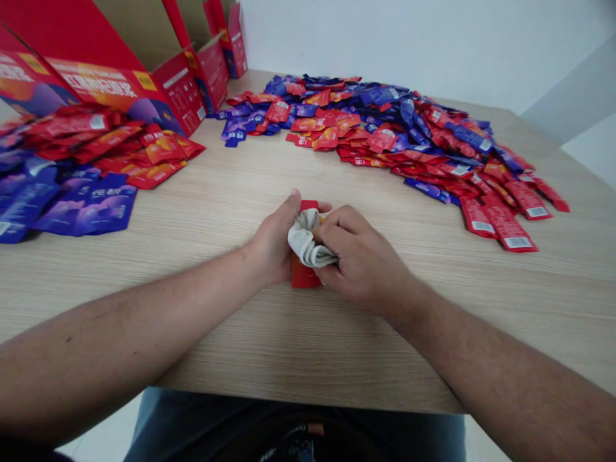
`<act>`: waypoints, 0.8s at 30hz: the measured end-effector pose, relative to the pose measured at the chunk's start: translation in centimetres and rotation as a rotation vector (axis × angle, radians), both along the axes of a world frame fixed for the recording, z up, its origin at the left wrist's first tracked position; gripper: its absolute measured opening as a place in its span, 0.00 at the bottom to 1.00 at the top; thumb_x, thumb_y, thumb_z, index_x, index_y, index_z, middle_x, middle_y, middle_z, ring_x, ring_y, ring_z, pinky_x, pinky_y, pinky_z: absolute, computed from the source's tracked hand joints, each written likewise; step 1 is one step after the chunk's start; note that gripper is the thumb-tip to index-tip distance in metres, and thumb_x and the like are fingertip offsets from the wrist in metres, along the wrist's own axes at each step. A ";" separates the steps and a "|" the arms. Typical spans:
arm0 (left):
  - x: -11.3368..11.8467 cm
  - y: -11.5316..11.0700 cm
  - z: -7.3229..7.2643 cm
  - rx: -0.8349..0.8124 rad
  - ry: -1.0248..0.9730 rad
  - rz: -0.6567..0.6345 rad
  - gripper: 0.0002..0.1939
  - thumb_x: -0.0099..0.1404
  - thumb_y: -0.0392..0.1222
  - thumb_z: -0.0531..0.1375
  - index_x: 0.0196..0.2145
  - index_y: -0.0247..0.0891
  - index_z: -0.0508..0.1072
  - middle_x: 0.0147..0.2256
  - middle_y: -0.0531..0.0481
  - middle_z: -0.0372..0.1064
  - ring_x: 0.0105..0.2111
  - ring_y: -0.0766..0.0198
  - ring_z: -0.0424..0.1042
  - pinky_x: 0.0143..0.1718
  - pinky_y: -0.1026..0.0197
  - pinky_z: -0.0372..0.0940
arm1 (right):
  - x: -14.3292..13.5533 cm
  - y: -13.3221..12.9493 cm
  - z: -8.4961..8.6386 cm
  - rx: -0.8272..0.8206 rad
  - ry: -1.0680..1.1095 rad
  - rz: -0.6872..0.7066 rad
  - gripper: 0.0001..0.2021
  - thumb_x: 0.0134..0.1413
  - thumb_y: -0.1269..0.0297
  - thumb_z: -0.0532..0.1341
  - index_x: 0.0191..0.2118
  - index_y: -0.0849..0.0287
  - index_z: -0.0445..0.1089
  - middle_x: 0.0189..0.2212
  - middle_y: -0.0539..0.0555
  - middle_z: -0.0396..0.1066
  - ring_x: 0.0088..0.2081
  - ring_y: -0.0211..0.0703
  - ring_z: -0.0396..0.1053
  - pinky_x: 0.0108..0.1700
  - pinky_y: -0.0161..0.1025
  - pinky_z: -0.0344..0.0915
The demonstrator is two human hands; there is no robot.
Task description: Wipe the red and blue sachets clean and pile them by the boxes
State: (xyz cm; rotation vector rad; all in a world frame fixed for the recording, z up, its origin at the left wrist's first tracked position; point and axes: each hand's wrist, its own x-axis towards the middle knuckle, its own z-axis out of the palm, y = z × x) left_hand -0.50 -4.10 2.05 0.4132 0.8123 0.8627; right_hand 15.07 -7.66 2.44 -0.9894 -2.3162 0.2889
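Observation:
In the head view, my left hand [278, 242] is closed around a red sachet [305, 277] at the middle of the table, near its front edge. My right hand [359, 256] grips a folded whitish cloth [308, 244], bunched up and pressed against the sachet's face. The cloth and my fingers hide much of the sachet. Both hands nearly meet, my left thumb pointing away from me. To the left lies a pile of red sachets [154, 154] with blue sachets [89, 202] in front of it.
A broad heap of mixed red and blue sachets [366, 122] spreads along the back and right of the wooden table [231, 346]. Open red cartons [110, 90] stand at the back left, behind the left pile. A pale wall [385, 38] rises behind the table.

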 end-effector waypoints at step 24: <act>-2.4 1.1 0.7 0.091 0.099 -0.051 0.13 0.74 0.36 0.53 0.41 0.32 0.78 0.39 0.38 0.80 0.33 0.56 0.81 0.31 0.56 0.75 | 6.4 5.1 -2.0 -0.134 0.133 -0.606 0.13 0.52 0.53 0.63 0.39 0.55 0.75 0.35 0.58 0.75 0.37 0.55 0.72 0.39 0.49 0.68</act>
